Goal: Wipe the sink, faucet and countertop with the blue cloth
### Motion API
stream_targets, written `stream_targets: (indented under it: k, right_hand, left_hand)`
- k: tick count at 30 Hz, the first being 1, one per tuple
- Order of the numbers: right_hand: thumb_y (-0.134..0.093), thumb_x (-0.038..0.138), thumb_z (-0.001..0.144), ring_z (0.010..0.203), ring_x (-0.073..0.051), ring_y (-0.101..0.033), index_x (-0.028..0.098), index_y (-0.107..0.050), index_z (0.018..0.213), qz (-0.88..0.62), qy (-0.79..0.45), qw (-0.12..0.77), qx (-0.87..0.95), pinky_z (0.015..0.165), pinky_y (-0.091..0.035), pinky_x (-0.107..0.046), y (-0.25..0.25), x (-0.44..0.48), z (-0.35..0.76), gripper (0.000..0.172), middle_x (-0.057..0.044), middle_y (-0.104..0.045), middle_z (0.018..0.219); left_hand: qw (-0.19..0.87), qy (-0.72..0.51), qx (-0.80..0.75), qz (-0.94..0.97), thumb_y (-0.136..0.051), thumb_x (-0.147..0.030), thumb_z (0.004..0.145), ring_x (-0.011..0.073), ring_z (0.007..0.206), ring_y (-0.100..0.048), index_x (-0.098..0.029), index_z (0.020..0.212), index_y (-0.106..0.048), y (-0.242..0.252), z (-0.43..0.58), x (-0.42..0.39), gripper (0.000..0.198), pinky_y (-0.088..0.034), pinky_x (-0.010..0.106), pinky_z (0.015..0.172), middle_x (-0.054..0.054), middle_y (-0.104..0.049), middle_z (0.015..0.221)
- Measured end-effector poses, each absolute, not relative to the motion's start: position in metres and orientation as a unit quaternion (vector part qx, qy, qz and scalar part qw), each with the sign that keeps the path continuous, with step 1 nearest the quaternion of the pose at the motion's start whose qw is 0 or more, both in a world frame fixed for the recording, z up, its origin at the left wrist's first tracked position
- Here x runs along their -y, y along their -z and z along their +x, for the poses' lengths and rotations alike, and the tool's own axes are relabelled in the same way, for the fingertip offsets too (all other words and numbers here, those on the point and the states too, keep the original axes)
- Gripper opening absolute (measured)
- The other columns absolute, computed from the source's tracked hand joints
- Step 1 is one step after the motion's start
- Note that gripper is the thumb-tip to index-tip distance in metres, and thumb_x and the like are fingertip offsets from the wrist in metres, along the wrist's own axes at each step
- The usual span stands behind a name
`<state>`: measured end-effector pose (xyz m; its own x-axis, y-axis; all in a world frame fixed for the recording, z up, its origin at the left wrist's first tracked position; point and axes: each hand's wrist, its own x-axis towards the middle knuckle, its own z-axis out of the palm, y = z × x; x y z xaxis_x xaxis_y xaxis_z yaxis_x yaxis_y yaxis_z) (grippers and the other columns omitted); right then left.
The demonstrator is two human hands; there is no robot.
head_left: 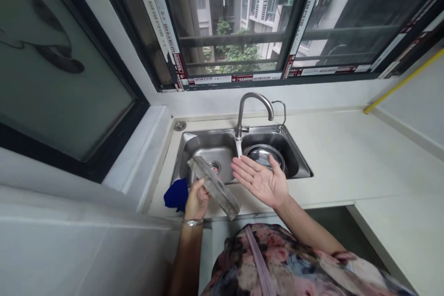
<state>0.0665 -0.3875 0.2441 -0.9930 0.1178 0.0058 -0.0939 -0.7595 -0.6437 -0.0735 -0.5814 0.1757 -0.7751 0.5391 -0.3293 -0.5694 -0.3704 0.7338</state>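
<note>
My left hand (197,199) is closed round a long, narrow, box-like grey piece (215,187) with a smudged, dull surface. The piece slants across the front of the left basin, and its exact kind I cannot make out. A dark blue cloth (176,195) lies over the sink's front left edge, just beside my left hand. My right hand (262,180) is held palm up with its fingers stretched out, in front of the right basin, and nothing rests on it. Behind it a round metal pan or lid (267,150) sits in the right basin, partly hidden.
The double steel sink (305,169) is set into a white counter (340,148). A curved tap (255,95) rises between the basins, with a thin spout (284,113) to its right. A drain plug (180,126) lies at the back left corner. Windows (236,18) stand behind.
</note>
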Motion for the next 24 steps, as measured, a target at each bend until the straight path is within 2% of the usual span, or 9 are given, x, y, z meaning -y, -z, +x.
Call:
stream_targets:
  k: [3,5,8,9,11,13,14,19,24]
  right_hand:
    - [-0.060,0.080,0.092,0.153,-0.032,-0.048,0.024,-0.073,0.135,-0.031,-0.892,0.075,0.445,0.135,-0.026,-0.055,-0.229,0.399,0.060,0.072,-0.013,-0.062,0.155]
    - [-0.072,0.073,0.090,0.146,-0.033,-0.054,0.025,-0.073,0.136,-0.058,-0.814,0.088,0.572,0.131,-0.032,-0.055,-0.215,0.408,0.055,0.067,-0.012,-0.066,0.150]
    - [-0.077,0.069,0.090,0.115,-0.027,-0.067,0.026,-0.070,0.141,-0.087,-0.684,0.070,0.721,0.112,-0.051,-0.049,-0.195,0.420,0.042,0.067,-0.011,-0.072,0.135]
    - [-0.076,0.071,0.091,0.100,-0.024,-0.067,0.025,-0.069,0.143,-0.082,-0.665,0.057,0.740,0.102,-0.055,-0.046,-0.190,0.423,0.037,0.070,-0.010,-0.074,0.127]
    - [-0.076,0.072,0.090,0.077,-0.018,-0.059,0.023,-0.067,0.146,-0.057,-0.664,0.026,0.745,0.082,-0.055,-0.037,-0.183,0.426,0.025,0.075,-0.006,-0.075,0.107]
    - [-0.079,0.070,0.088,0.066,-0.014,-0.051,0.021,-0.067,0.147,-0.026,-0.687,-0.016,0.726,0.070,-0.050,-0.031,-0.179,0.429,0.011,0.078,-0.002,-0.070,0.089]
    - [-0.082,0.069,0.087,0.064,-0.013,-0.049,0.020,-0.067,0.146,-0.009,-0.704,-0.043,0.709,0.066,-0.047,-0.028,-0.177,0.430,0.004,0.078,-0.001,-0.069,0.086]
    - [-0.092,0.060,0.079,0.056,-0.004,-0.040,0.021,-0.067,0.145,0.070,-0.789,-0.166,0.587,0.048,-0.031,-0.019,-0.169,0.441,-0.027,0.080,-0.006,-0.074,0.112]
    - [-0.094,0.055,0.078,0.049,-0.001,-0.041,0.024,-0.061,0.152,0.140,-0.808,-0.180,0.543,0.041,-0.032,-0.017,-0.167,0.447,-0.048,0.087,-0.009,-0.073,0.128]
  left_hand:
    - [0.314,-0.842,-0.438,-0.019,-0.085,-0.045,0.072,0.0386,0.120,-0.076,-0.013,0.123,-0.076,-0.176,-0.074,0.587,0.060,-0.062,0.048,0.105,0.016,-0.080,0.125]
    - [0.303,-0.852,-0.427,-0.018,-0.088,-0.046,0.071,0.0380,0.118,-0.076,-0.015,0.124,-0.076,-0.179,-0.073,0.590,0.062,-0.062,0.048,0.104,0.016,-0.081,0.123]
    - [0.280,-0.858,-0.431,-0.013,-0.093,-0.045,0.069,0.0367,0.116,-0.077,-0.017,0.125,-0.075,-0.186,-0.069,0.594,0.065,-0.063,0.045,0.099,0.016,-0.081,0.123]
    - [0.266,-0.857,-0.441,-0.012,-0.095,-0.045,0.068,0.0361,0.114,-0.078,-0.017,0.125,-0.075,-0.189,-0.067,0.596,0.067,-0.063,0.043,0.097,0.016,-0.081,0.123]
    - [0.235,-0.852,-0.468,-0.015,-0.098,-0.043,0.066,0.0348,0.112,-0.078,-0.017,0.127,-0.074,-0.193,-0.061,0.600,0.070,-0.063,0.041,0.094,0.017,-0.081,0.124]
    - [0.197,-0.847,-0.494,-0.021,-0.101,-0.039,0.063,0.0334,0.110,-0.078,-0.017,0.127,-0.073,-0.198,-0.055,0.605,0.072,-0.063,0.041,0.094,0.016,-0.081,0.122]
    - [0.175,-0.846,-0.503,-0.023,-0.102,-0.036,0.061,0.0324,0.109,-0.078,-0.017,0.126,-0.074,-0.201,-0.051,0.608,0.073,-0.062,0.041,0.096,0.015,-0.081,0.121]
    - [0.086,-0.837,-0.540,-0.016,-0.102,-0.029,0.061,0.0258,0.102,-0.078,-0.020,0.116,-0.075,-0.219,-0.042,0.622,0.062,-0.060,0.040,0.099,0.008,-0.082,0.114]
    - [0.063,-0.832,-0.551,-0.015,-0.102,-0.029,0.062,0.0265,0.102,-0.078,-0.023,0.118,-0.075,-0.235,-0.043,0.622,0.063,-0.061,0.042,0.099,0.007,-0.082,0.117]
